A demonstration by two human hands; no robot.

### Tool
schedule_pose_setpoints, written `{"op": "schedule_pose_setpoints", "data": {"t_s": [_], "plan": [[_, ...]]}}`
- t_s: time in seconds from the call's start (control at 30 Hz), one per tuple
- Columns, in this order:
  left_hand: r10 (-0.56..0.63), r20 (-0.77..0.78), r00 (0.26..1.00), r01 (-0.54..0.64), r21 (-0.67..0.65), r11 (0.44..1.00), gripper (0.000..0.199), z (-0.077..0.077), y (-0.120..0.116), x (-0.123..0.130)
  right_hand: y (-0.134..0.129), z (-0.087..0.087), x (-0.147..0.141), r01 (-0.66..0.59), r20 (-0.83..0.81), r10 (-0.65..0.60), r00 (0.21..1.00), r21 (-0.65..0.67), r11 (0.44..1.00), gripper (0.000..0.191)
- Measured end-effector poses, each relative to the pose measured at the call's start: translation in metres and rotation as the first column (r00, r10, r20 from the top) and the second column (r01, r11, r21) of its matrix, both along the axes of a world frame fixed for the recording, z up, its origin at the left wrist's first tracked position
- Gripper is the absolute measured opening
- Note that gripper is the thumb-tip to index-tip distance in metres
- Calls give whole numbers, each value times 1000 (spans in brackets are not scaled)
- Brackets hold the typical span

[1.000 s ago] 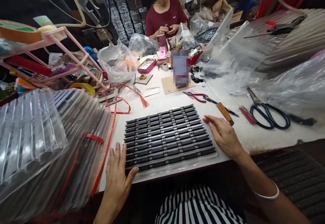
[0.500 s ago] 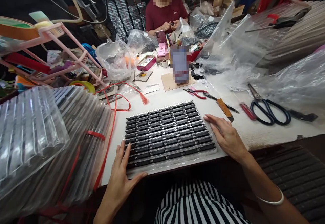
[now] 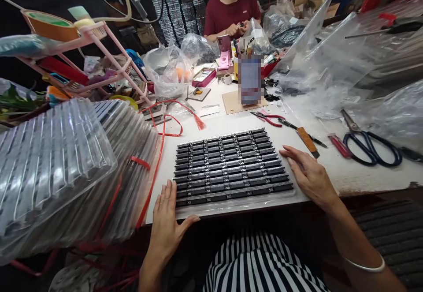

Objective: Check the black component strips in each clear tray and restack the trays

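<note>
A clear plastic tray (image 3: 231, 168) filled with rows of black strip-like parts lies flat near the front edge of the white table. My left hand (image 3: 167, 215) rests at the tray's left front corner, fingers stretched forward and thumb spread along the front edge. At the tray's right side is my right hand (image 3: 306, 170), its fingers extended beside the edge and holding nothing. Both hands flank the tray from opposite sides.
Stacked clear trays (image 3: 49, 164) tied with red string (image 3: 158, 164) stand at the left. Pliers (image 3: 269, 117), a cutter (image 3: 307, 140) and large scissors (image 3: 370, 148) lie at the right. Across the table sits a person (image 3: 233, 12); plastic bags (image 3: 172, 71) surround the back.
The view has shifted left, so the table and tray appear further right. The fingers of my left hand have drawn closer together at the tray's left edge. My right hand stays beside it.
</note>
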State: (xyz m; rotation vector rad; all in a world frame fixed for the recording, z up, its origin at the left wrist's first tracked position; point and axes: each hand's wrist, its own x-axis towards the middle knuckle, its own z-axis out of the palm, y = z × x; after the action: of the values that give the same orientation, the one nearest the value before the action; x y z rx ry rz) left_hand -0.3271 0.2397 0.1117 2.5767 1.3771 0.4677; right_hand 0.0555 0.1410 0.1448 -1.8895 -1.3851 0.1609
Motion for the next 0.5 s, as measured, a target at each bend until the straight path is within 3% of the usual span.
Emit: {"op": "schedule_pose_setpoints", "data": {"t_s": [0.33,0.5], "plan": [[18,10,1000,-18,-34,999,87,8,-4,5,-3,-3,1,14,-2,-14,1000,-42,999,40],[97,102,990,-86,-103,991,92,13,-8,8,-3,-5,4,82,44,-78,996,-102,991,44]]}}
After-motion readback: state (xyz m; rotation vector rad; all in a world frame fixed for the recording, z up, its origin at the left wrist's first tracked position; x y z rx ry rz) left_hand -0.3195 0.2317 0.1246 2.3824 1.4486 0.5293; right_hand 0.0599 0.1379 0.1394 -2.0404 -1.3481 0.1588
